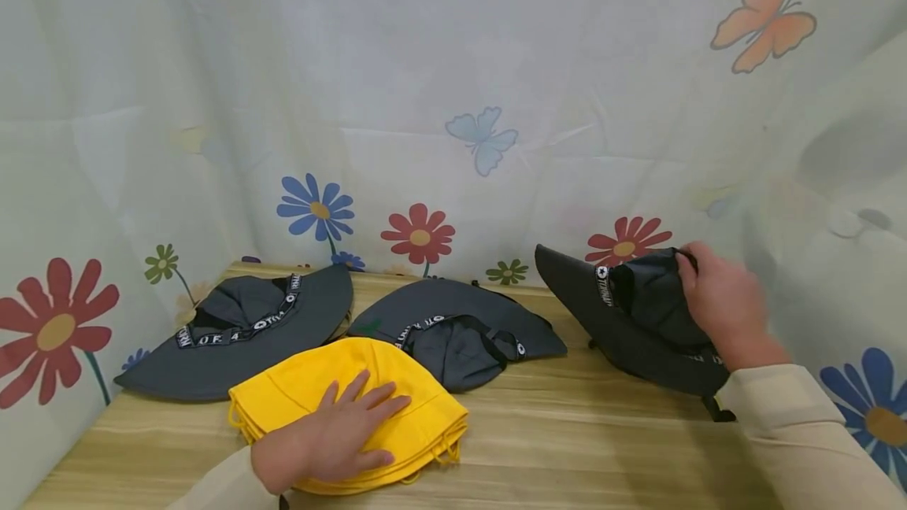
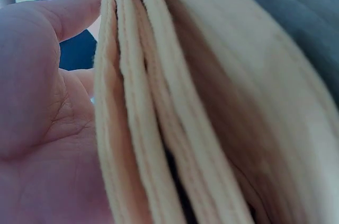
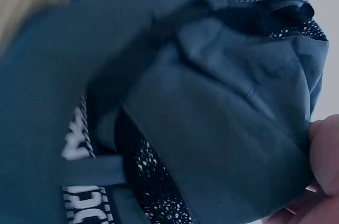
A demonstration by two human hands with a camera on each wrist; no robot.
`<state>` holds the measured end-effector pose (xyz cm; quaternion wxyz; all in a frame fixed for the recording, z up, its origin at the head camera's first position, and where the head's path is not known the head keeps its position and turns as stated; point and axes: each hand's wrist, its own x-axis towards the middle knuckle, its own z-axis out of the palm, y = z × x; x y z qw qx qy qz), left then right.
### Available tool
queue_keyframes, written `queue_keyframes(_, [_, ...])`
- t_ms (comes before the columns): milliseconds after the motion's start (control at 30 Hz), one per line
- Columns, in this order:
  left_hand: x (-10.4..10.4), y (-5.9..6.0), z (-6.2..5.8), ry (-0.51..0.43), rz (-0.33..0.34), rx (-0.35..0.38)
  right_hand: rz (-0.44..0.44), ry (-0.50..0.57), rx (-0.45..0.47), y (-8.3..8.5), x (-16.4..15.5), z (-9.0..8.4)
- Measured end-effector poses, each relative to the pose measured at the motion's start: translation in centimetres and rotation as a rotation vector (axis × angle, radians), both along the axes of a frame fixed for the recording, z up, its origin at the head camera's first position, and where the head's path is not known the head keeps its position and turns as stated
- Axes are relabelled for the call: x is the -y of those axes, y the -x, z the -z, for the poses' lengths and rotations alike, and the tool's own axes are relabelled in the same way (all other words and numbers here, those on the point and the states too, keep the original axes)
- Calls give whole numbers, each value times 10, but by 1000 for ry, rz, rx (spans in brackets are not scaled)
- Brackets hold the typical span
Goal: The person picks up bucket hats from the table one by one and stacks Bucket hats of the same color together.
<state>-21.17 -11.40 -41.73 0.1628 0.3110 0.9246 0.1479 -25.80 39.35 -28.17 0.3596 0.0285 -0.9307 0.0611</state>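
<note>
My left hand (image 1: 340, 431) lies with spread fingers on a yellow bucket hat (image 1: 312, 396), which looks like several folded layers; its stitched brim edges (image 2: 137, 102) fill the left wrist view. At the right, my right hand (image 1: 726, 301) pinches the crown of a dark grey sun hat (image 1: 609, 337), tilted with its brim to the left. Mesh and a lettered band show on that hat (image 3: 212, 113) in the right wrist view. Two more dark grey hats lie behind the yellow one, a left hat (image 1: 241, 345) and a middle hat (image 1: 453, 337).
The wood-grain table (image 1: 538, 447) runs back to a pale curtain (image 1: 567, 85) printed with flowers and butterflies. This cloth also stands along the left and right sides. The middle hat is partly covered by the yellow one.
</note>
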Motion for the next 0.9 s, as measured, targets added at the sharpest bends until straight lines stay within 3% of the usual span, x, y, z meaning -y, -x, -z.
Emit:
queue_keyframes(267, [1,0,-4,-1,-16,13,-132,-91,70,-17,27,-29])
queue_keyframes(533, [2,-1,-5,-32,-17,30,-297,-145,29,-30,58,-47])
queue_keyframes(733, [2,1,-9,-37,-14,-26,-393,-176,2,-37,79,-53])
queue_keyframes(900, [0,4,-22,-46,-59,-112,-427,-167,38,-44,95,-58])
